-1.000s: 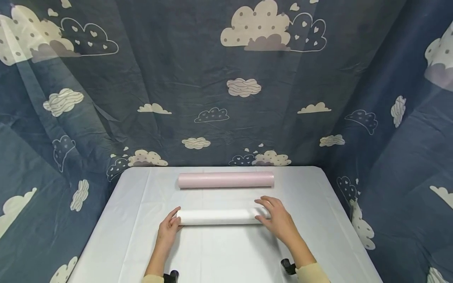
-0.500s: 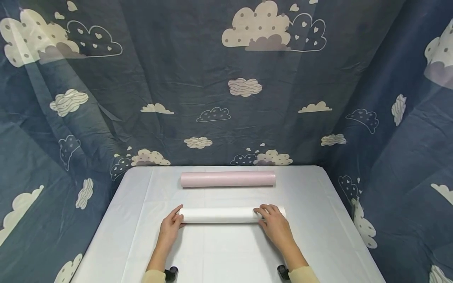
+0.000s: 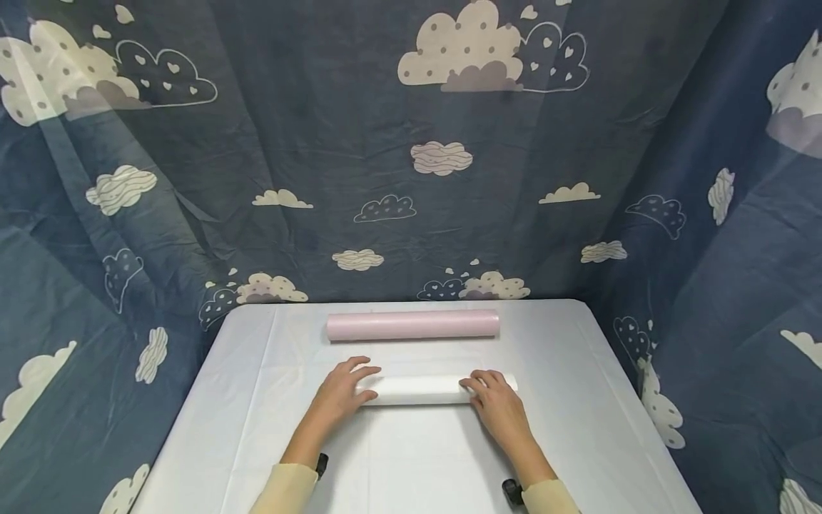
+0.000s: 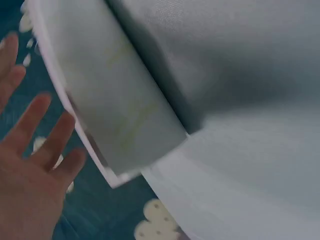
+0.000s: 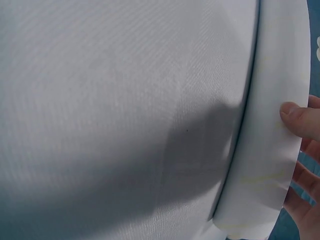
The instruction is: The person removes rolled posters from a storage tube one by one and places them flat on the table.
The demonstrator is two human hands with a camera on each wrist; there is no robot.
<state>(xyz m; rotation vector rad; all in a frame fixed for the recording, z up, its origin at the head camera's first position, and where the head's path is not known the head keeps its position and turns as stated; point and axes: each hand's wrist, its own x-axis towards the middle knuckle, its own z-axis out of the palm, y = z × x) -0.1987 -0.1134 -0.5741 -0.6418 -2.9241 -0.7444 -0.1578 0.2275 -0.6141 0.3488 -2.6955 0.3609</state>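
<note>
Left hand [image 3: 337, 395] moved inward, splayed, empty; right hand [image 3: 499, 405] grips one white roll [image 3: 417, 390]; one pink roll [image 3: 413, 325]

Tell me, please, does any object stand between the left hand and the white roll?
Nothing visible stands between the left hand and the white roll. The pink roll lies beyond the white one, out of the way.

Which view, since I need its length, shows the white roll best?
The head view: the white roll shows along most of its length, though the left hand and right hand cover parts. Both wrist views show cropped close-ups, with faint yellow marks.
</note>
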